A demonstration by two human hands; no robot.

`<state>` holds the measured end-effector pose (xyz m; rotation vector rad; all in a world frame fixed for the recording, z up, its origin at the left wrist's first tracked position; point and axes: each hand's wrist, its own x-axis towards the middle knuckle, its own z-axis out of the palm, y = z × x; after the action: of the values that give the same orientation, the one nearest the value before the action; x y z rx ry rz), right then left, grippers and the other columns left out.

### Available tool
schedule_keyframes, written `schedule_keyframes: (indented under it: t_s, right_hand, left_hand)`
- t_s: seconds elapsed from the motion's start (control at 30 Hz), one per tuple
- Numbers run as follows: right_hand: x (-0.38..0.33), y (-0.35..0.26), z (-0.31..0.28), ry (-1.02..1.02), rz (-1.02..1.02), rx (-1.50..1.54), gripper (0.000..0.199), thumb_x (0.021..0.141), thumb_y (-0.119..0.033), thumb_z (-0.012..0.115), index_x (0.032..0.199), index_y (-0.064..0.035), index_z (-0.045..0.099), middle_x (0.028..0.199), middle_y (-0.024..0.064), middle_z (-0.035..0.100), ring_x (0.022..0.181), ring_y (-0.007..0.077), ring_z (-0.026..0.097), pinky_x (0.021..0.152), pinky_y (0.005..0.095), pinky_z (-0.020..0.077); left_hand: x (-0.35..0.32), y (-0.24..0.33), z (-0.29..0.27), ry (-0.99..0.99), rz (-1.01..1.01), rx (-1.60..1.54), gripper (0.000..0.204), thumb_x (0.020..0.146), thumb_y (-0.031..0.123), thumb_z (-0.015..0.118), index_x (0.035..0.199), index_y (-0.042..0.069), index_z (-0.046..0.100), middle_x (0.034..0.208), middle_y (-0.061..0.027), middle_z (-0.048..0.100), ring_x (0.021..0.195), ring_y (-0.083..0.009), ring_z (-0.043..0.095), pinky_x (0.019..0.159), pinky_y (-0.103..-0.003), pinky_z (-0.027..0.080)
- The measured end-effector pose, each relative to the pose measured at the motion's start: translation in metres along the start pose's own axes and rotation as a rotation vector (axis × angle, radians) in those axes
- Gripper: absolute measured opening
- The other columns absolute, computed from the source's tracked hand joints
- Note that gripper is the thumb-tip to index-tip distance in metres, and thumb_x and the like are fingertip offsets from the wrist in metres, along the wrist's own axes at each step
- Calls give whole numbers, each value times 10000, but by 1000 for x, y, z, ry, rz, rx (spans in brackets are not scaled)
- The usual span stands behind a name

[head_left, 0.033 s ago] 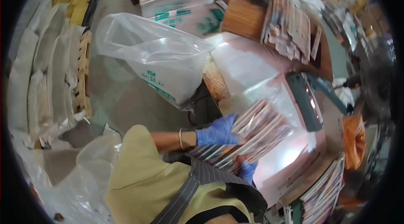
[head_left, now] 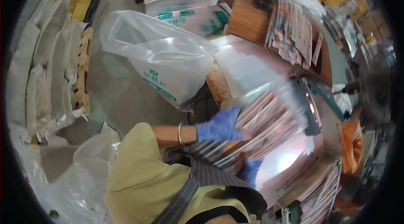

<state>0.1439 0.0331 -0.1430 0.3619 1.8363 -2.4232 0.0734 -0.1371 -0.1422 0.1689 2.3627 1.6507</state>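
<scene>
We have a fanned stack of flat packets (head_left: 261, 125) in our hands, lying just right of the picture's middle over a shiny metal table (head_left: 294, 161). The packets are blurred, so we cannot tell their print or count.

Our left hand (head_left: 219, 126), in a blue glove, lies on top of the stack at its 9 o'clock end. The fingers are spread out fairly flat, pressing on the upper packets rather than curled round them. A thin bangle (head_left: 179, 133) sits on that wrist, and the bare forearm runs back toward 8 o'clock into a yellow sleeve (head_left: 143, 173).

Our right hand (head_left: 251, 170), also gloved in blue, is under the stack at its 6 o'clock edge. Only part of it shows below the packets; it touches them from beneath, but we cannot tell how far its fingers are closed.

At 10 o'clock from the stack a big clear plastic bag (head_left: 164, 60) with green print bulges over the floor. A woven basket (head_left: 216, 85) stands just beside the table's 10 o'clock corner. At 3 o'clock, a dark sealing machine (head_left: 313, 106) sits on the table. Toward 1 o'clock more packets (head_left: 294, 32) lie on a wooden table (head_left: 248, 18). At 9 o'clock, well apart, sacks (head_left: 46, 64) are stacked in rows.
</scene>
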Motion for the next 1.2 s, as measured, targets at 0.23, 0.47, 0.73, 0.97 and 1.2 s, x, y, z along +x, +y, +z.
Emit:
schedule_keyframes:
  t_s: [0.23, 0.47, 0.73, 0.97, 1.2]
  right_hand:
    - [88, -125, 188, -299, -746, -538, 842, 587, -314, 745, 1223, 28, 312, 1211, 144, 408, 1058, 225, 447, 889, 357, 384]
    - [84, -53, 393, -456, -1211, -130, 883, 528, -235, 755, 1211, 37, 265, 1123, 159, 448, 1001, 264, 474, 882, 336, 378]
    - [198, 172, 283, -806, -498, -729, 477, 662, -228, 676, 1022, -26, 437, 942, 157, 568, 858, 263, 563, 700, 365, 450]
    - [165, 182, 295, -954, -361, -1236, 299, 746, -165, 523, 996, -4, 494, 896, 207, 580, 841, 353, 559, 731, 386, 443]
    - [162, 150, 266, -1418, 137, -865, 284, 854, -116, 425, 1109, -4, 481, 1019, 137, 556, 964, 179, 529, 827, 279, 411]
  left_hand:
    - [-51, 93, -246, 877, 956, -55, 268, 805, 188, 551, 1030, 42, 555, 1039, -82, 561, 915, -231, 544, 791, -359, 435]
    - [-78, -104, -391, 435, -250, 1278, 301, 768, 182, 549, 1036, 46, 552, 1119, -137, 524, 1052, -267, 466, 966, -323, 313]
    - [-108, -69, -409, 419, 106, 270, 520, 738, 24, 527, 1243, 42, 402, 1160, -62, 497, 1015, -143, 475, 848, -254, 410]
    - [-91, -88, -374, 711, 174, 342, 641, 637, -32, 556, 1252, 48, 396, 1063, -83, 545, 797, -138, 525, 668, -251, 461]
    - [-88, -117, -400, 719, -91, 128, 576, 654, 12, 552, 1217, 36, 430, 1035, -84, 554, 802, -154, 530, 665, -263, 461]
